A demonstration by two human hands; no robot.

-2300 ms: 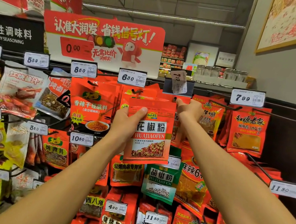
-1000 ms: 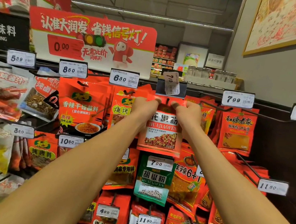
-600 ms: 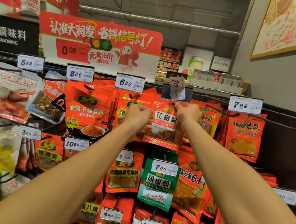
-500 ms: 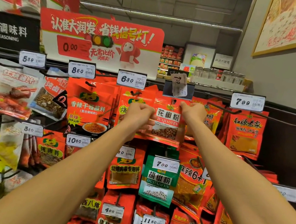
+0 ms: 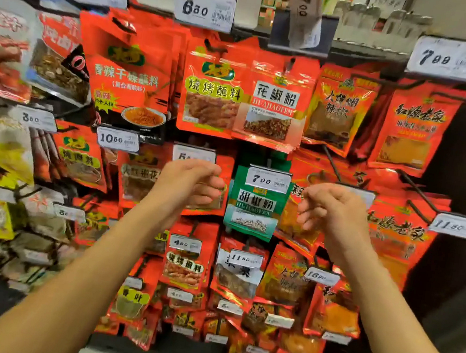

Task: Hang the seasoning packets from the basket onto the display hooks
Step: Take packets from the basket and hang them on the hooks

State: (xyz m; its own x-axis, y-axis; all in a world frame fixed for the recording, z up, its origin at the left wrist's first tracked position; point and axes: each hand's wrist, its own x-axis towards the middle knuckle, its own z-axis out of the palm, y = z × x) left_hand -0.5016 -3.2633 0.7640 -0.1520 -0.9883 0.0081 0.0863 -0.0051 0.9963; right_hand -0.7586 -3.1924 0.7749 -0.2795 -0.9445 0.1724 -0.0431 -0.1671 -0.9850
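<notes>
The red foil seasoning packet labelled HUAJIAOFEN (image 5: 273,104) is seen hung on a dark metal display hook (image 5: 290,63) at about 12 o'clock, under a crooked white 7.00 price tag (image 5: 303,16). It is flanked at 9 o'clock by a red barbecue-dip packet (image 5: 211,93), which it partly overlaps, and at 3 o'clock by a red chilli packet (image 5: 338,113). Directly below, at 6 o'clock, a green-and-white pepper packet (image 5: 254,206) is hung. The left hand (image 5: 192,184) and the right hand (image 5: 331,207) are held in front of the lower rows, fingers loosely curled and nothing gripped; the packets behind them are partly hidden.
</notes>
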